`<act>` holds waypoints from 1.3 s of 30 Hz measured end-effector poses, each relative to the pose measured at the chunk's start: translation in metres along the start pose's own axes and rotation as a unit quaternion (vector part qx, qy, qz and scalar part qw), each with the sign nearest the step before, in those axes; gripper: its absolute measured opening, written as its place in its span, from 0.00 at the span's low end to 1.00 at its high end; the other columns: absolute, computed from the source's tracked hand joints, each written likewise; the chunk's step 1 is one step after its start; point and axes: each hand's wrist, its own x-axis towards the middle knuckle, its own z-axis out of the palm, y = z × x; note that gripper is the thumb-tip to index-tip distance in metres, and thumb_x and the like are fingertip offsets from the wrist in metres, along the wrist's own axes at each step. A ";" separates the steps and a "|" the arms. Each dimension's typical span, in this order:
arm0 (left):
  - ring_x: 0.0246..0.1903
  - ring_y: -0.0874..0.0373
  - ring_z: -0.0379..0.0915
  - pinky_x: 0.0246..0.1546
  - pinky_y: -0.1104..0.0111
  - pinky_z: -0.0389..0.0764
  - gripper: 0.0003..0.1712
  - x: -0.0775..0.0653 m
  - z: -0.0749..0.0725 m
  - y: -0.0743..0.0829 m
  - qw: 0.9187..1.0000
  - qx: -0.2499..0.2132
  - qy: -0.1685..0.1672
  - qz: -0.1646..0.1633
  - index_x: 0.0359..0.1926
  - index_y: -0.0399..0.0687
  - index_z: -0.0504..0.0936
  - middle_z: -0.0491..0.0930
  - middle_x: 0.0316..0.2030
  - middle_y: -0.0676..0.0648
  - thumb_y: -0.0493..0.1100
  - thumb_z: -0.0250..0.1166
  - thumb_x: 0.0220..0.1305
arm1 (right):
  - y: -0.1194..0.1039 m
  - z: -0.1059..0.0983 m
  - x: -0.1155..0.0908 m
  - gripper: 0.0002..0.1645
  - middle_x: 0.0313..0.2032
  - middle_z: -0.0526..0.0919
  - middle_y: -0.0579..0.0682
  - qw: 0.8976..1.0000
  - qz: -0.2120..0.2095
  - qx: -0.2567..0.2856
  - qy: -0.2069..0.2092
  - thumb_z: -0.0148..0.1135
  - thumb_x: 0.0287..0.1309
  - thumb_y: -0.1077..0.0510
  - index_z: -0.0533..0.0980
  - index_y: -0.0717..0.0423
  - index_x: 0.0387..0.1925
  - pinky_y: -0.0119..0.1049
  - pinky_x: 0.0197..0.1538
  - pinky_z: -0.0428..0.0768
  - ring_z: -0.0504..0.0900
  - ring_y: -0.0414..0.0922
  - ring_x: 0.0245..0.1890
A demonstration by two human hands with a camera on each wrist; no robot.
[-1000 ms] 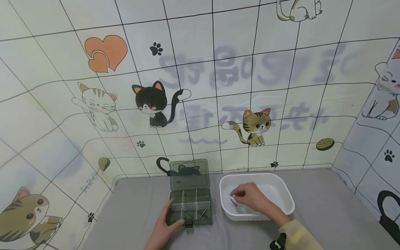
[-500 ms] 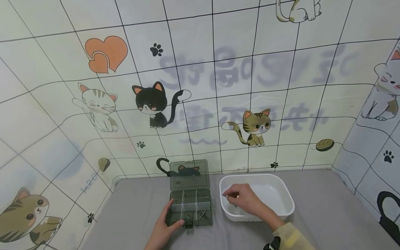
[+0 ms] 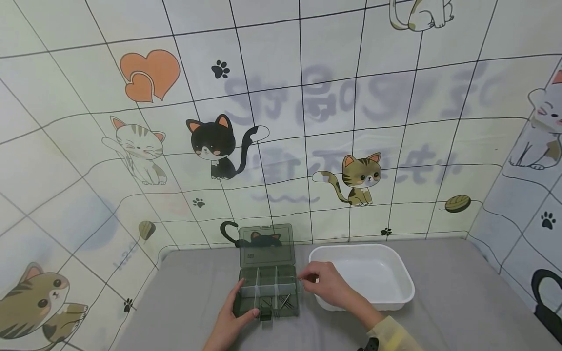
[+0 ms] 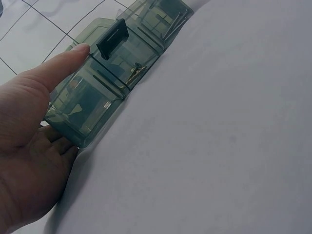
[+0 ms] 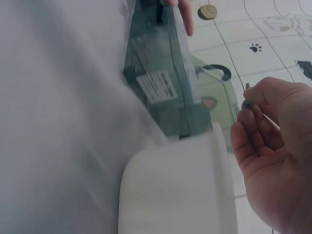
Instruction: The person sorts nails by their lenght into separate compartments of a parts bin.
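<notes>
A dark green see-through compartment box [image 3: 265,292] stands on the cloth with its lid [image 3: 266,246] raised. My left hand [image 3: 230,312] grips the box's near left corner, the thumb [image 4: 73,57] on the front by the latch and the fingers along the left side. Long thin metal pieces [image 3: 286,301] lie in the near right compartment, and brass-coloured threaded pieces [image 4: 135,73] show in the near middle one. My right hand [image 3: 327,285], at the box's right edge, pinches a small metal screw [image 5: 247,104] between thumb and fingertips, its shaft mostly hidden.
Right of the box stands a white plastic tray [image 3: 373,273], partly under my right forearm. Grey cloth [image 3: 189,278] covers the table. A white wall sheet with printed cats [image 3: 281,170] rises behind, close to the raised lid.
My right hand has moved left from over the white tray to the box's right edge, carrying the screw. The dark piece seen earlier in the tray is now out of sight. My left hand stays put.
</notes>
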 end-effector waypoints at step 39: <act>0.74 0.27 0.46 0.63 0.27 0.57 0.52 0.002 -0.003 -0.002 1.000 -0.020 -0.015 -0.012 0.79 0.49 0.58 0.55 0.76 0.31 0.52 0.76 0.61 | -0.024 0.073 0.031 0.08 0.35 0.83 0.42 0.997 0.055 0.032 -0.038 0.65 0.66 0.63 0.87 0.60 0.42 0.29 0.38 0.80 0.79 0.32 0.33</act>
